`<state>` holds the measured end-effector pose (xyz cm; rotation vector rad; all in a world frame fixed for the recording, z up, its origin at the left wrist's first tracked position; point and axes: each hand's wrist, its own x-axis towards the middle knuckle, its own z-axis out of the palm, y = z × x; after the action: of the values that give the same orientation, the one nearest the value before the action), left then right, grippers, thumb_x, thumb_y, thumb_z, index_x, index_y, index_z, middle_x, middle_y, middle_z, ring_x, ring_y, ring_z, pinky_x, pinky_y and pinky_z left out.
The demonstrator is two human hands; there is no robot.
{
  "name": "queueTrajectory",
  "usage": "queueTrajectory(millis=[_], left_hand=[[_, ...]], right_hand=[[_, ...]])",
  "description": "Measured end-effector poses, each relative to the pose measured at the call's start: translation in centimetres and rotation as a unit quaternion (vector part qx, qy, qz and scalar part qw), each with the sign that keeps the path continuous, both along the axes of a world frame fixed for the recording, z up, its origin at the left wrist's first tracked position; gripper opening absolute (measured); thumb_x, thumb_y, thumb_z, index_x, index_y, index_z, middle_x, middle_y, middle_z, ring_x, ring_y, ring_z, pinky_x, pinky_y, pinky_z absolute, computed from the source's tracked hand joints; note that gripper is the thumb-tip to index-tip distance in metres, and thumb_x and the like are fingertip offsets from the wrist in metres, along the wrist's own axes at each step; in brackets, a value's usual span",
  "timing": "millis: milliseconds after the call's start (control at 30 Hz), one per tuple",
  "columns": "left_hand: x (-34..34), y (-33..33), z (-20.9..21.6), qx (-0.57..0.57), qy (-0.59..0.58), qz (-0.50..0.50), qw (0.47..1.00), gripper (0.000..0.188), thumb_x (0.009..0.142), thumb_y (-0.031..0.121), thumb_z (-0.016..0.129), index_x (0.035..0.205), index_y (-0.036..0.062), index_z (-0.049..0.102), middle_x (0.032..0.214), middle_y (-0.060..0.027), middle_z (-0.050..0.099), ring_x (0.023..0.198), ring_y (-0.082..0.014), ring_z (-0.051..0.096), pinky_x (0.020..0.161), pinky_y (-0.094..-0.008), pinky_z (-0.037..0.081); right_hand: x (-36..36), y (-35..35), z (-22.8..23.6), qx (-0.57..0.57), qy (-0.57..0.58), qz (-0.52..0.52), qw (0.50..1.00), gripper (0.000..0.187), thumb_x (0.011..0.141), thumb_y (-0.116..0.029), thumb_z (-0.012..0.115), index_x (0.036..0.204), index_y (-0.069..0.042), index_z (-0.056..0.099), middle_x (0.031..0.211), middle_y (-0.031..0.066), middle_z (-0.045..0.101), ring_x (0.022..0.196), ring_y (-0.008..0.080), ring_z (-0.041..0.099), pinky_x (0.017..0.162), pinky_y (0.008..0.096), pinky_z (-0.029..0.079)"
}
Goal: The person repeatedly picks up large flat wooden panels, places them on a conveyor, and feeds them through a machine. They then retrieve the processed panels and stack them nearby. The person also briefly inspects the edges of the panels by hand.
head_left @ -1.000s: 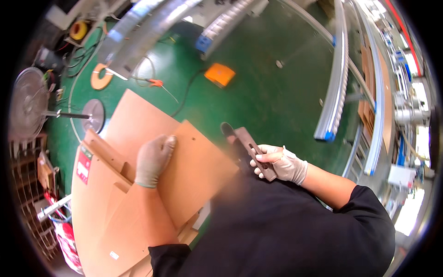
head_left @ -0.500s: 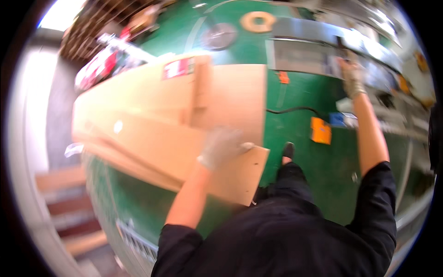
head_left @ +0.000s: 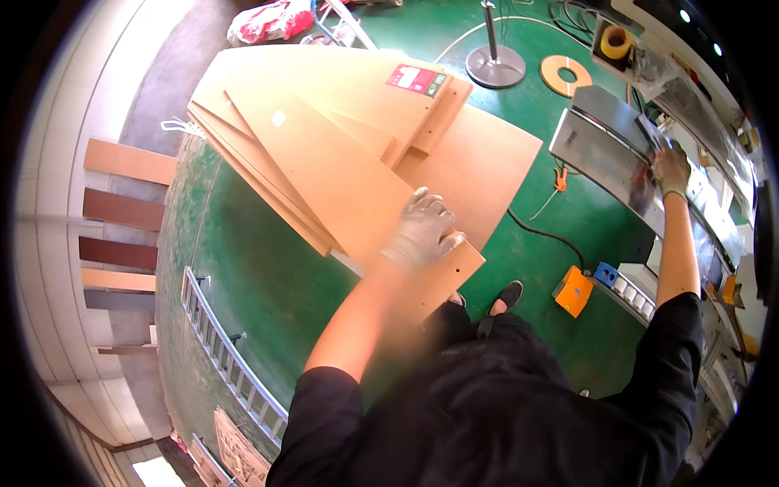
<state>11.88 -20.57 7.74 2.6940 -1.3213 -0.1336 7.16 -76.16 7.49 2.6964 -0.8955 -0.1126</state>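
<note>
My left hand (head_left: 418, 231), in a pale glove, is closed over the edge of a long light-wood panel (head_left: 333, 183) close to its near end. That end has small dark holes and slants across a stack of similar wooden boards (head_left: 487, 178). Off to the right, my gloved right hand (head_left: 672, 169) is closed around a dark, narrow, bar-like object (head_left: 646, 132) whose kind I cannot make out. It is over the grey metal bed (head_left: 608, 154) of a machine. The fingers of this hand are partly hidden.
An orange box-like unit (head_left: 573, 292) stands on the green floor, with a black cable (head_left: 544, 235) beside it. Beyond are a round metal stand base (head_left: 495, 66) and a yellowish roll (head_left: 565, 76). A metal ladder-like frame (head_left: 231, 353) lies at left; boards (head_left: 122, 213) lean against the wall.
My view has turned, shifting the boards and machine toward the right of the picture. My left hand stays on the panel, and my right hand still holds the dark object.
</note>
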Motion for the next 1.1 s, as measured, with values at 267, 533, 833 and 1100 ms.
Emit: queueTrajectory(millis=[267,533,833,1100], left_hand=[[2.0,-4.0,2.2,0.091,0.029,-0.017,0.995,0.035,0.091,0.035,0.053,0.073,0.0103,0.071,0.079,-0.0124,0.067,0.087,-0.0316,0.062,0.097,-0.0462,0.040],[6.7,-10.4,-0.7,0.006,0.002,-0.032,0.999,0.045,0.094,0.035,0.049,0.061,0.0087,0.067,0.068,-0.0132,0.066,0.069,-0.0330,0.064,0.074,-0.0467,0.046],[6.7,-11.3,-0.3,-0.002,0.027,-0.063,0.998,0.049,0.094,0.039,0.050,0.063,0.0069,0.070,0.068,-0.0135,0.067,0.067,-0.0318,0.064,0.073,-0.0449,0.048],[18.0,-12.7,0.5,0.004,-0.002,-0.051,0.999,0.055,0.097,0.044,0.044,0.066,0.0074,0.071,0.074,-0.0142,0.069,0.075,-0.0328,0.065,0.078,-0.0458,0.047]], right_hand=[[-11.0,26.2,-4.5,0.723,-0.269,0.087,0.631,0.031,0.096,-0.032,0.059,0.096,-0.002,0.069,0.083,0.0014,0.063,0.076,0.0122,0.058,0.069,0.0275,0.049],[-12.3,37.5,-4.2,0.940,-0.050,-0.013,0.339,0.054,0.093,-0.042,0.060,0.125,0.001,0.054,0.107,0.0145,0.064,0.090,0.0211,0.067,0.075,0.0316,0.055],[-9.8,39.4,-4.7,0.919,-0.054,-0.080,0.383,0.042,0.086,-0.037,0.067,0.111,-0.003,0.062,0.079,0.0085,0.067,0.048,0.0118,0.058,0.040,0.0216,0.044],[0.9,38.1,-1.2,0.901,-0.129,-0.112,0.398,0.021,0.092,-0.024,0.060,0.101,-0.005,0.063,0.079,-0.0004,0.061,0.060,0.0090,0.052,0.049,0.0240,0.040]])
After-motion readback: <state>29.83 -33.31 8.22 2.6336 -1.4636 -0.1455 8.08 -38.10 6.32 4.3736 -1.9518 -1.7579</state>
